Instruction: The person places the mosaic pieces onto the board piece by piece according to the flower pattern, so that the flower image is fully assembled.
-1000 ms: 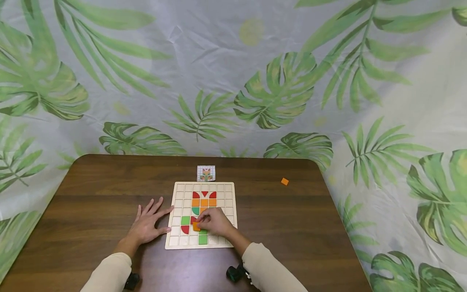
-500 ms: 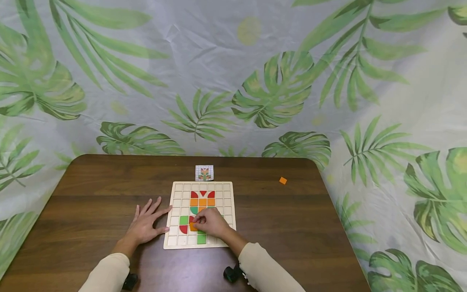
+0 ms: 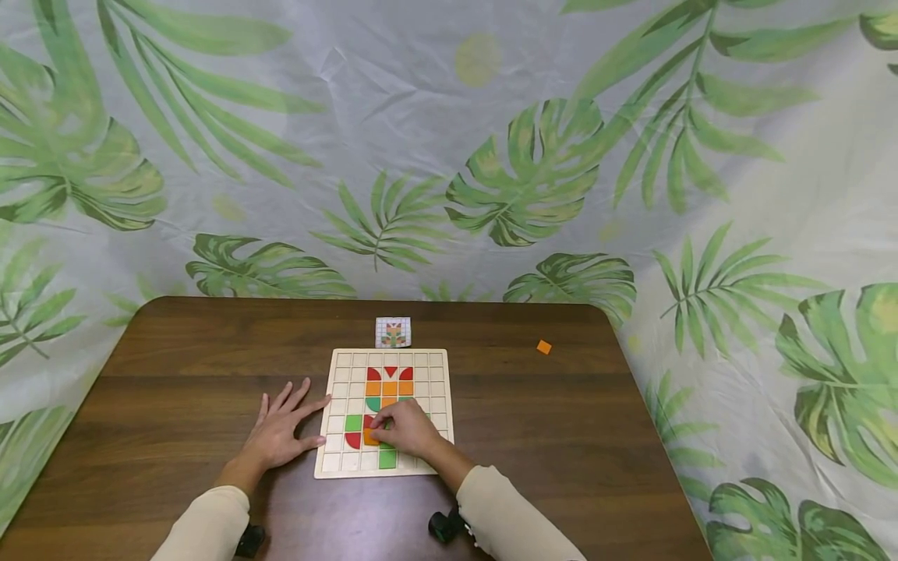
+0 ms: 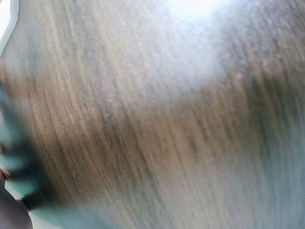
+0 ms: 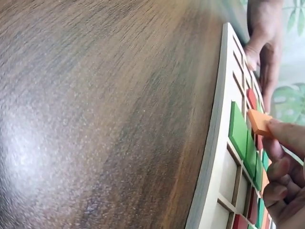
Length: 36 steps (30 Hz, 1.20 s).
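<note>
A wooden grid board [image 3: 340, 465] lies on the table, with red, orange and green tiles set in its cells. My right hand [image 3: 411, 430] is over the board's lower middle. Its thumb and index finger pinch an orange square tile [image 5: 259, 122], which appears tilted just above the board in the right wrist view. Green square tiles [image 5: 238, 128] sit in cells beside it. My left hand [image 3: 277, 433] lies on the table with fingers spread, index fingertip and thumb at the board's left edge. The right hand hides part of the pattern in the head view.
A small printed pattern card [image 3: 393, 333] lies just behind the board. One loose orange tile [image 3: 544, 347] rests on the table [image 3: 561, 436] at the back right. A leaf-patterned cloth [image 3: 393, 156] hangs behind the table.
The orange tile in my right hand has settled slightly lower toward a cell beside the red quarter-round tile. The left hand stays at the board's edge. The head view shifted slightly.
</note>
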Each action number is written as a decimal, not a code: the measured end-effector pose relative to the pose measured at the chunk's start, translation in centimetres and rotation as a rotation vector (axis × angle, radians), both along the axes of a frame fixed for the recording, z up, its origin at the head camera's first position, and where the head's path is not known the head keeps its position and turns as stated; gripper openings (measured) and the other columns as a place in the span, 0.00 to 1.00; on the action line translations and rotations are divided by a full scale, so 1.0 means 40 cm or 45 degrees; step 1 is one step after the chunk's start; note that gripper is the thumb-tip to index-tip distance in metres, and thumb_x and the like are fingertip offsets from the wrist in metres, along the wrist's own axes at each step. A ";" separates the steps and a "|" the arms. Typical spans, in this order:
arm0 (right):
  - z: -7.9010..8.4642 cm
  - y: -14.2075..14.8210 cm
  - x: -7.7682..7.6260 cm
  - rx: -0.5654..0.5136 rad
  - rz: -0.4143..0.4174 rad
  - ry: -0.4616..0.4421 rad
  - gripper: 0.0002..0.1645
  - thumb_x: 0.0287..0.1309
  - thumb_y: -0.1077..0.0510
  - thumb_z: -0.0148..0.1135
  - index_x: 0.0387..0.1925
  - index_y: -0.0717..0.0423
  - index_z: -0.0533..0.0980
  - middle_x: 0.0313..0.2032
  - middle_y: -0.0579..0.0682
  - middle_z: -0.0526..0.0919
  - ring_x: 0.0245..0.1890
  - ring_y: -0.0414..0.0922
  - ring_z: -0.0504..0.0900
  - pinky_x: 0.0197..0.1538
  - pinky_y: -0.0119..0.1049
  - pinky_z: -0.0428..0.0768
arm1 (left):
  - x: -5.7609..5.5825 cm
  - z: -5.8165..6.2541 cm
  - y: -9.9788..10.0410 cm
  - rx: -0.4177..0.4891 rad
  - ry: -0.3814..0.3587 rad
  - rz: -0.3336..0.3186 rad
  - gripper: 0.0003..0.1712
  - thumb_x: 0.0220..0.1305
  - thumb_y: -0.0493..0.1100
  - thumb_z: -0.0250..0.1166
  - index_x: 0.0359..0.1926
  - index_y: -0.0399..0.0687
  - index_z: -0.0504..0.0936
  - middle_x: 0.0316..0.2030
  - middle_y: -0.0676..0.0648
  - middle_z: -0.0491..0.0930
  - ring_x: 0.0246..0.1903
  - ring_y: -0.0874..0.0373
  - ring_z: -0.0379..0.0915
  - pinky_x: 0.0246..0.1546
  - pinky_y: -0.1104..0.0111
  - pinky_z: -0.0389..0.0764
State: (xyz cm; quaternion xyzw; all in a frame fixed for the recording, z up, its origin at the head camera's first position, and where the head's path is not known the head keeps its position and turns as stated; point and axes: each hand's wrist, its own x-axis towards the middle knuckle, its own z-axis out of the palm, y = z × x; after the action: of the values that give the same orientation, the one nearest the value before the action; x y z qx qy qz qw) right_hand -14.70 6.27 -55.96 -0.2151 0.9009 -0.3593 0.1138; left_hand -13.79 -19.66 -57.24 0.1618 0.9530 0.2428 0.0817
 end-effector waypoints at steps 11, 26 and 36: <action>0.007 -0.005 0.006 0.126 0.023 0.027 0.06 0.52 0.53 0.73 0.26 0.50 0.86 0.23 0.35 0.81 0.25 0.29 0.71 0.30 0.22 0.69 | 0.002 0.003 0.000 0.001 0.007 -0.007 0.42 0.52 0.62 0.69 0.67 0.56 0.71 0.71 0.34 0.53 0.70 0.31 0.40 0.63 0.33 0.32; 0.018 -0.010 0.010 0.327 0.132 0.206 0.07 0.53 0.50 0.72 0.28 0.48 0.86 0.25 0.36 0.77 0.27 0.30 0.72 0.31 0.22 0.69 | 0.003 0.004 -0.002 -0.007 0.010 -0.002 0.42 0.52 0.62 0.69 0.67 0.56 0.71 0.71 0.34 0.53 0.70 0.31 0.40 0.63 0.33 0.33; 0.013 -0.006 0.002 0.271 0.142 0.190 0.06 0.50 0.52 0.73 0.29 0.49 0.86 0.25 0.37 0.78 0.26 0.29 0.71 0.30 0.20 0.68 | 0.001 0.004 0.000 -0.010 0.013 0.002 0.41 0.52 0.61 0.69 0.67 0.57 0.71 0.72 0.35 0.53 0.70 0.31 0.40 0.63 0.33 0.33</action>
State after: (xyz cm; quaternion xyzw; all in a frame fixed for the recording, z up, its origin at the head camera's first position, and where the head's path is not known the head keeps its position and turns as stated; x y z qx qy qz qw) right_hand -14.62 6.01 -55.43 -0.2775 0.9265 -0.2380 0.0885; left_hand -13.75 -19.67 -57.07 0.1620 0.9545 0.2382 0.0773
